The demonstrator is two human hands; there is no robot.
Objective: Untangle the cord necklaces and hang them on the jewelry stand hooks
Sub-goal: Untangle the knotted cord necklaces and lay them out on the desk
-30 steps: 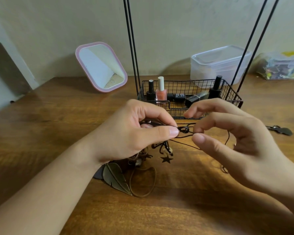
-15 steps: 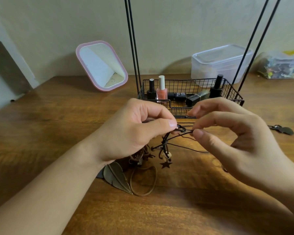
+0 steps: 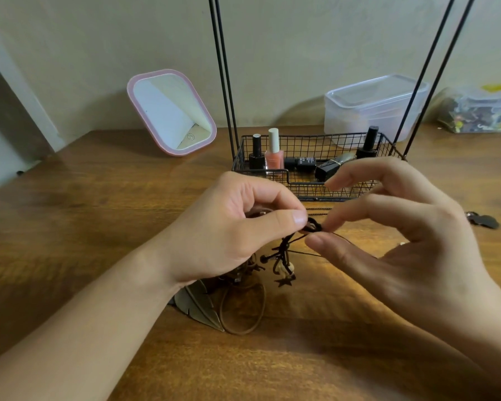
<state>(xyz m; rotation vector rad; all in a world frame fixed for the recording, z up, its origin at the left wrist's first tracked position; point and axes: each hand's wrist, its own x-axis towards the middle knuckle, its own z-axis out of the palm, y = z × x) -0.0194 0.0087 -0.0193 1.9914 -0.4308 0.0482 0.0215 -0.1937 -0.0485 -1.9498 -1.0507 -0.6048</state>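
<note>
A tangle of dark cord necklaces (image 3: 284, 253) hangs between my hands just above the wooden table (image 3: 84, 227). My left hand (image 3: 229, 230) pinches a knot of the black cord between thumb and forefinger. My right hand (image 3: 394, 241) pinches the same knot from the right. A star charm (image 3: 285, 282) and beads dangle below. A bronze leaf pendant (image 3: 197, 308) and a brown cord loop (image 3: 243, 311) lie on the table under my left wrist. The jewelry stand's black wire basket (image 3: 307, 192) stands behind my hands, its rods (image 3: 224, 68) rising out of frame; its hooks are not in view.
Nail polish bottles (image 3: 272, 154) stand in the basket. A pink-framed mirror (image 3: 171, 111) leans at the back left. A clear plastic box (image 3: 373, 105) and a bag of small items (image 3: 480, 111) sit at the back right. A dark pendant (image 3: 483, 221) lies at the right.
My hands have drawn closer together on the knot, and the tangle with the star charm has lifted slightly off the table.
</note>
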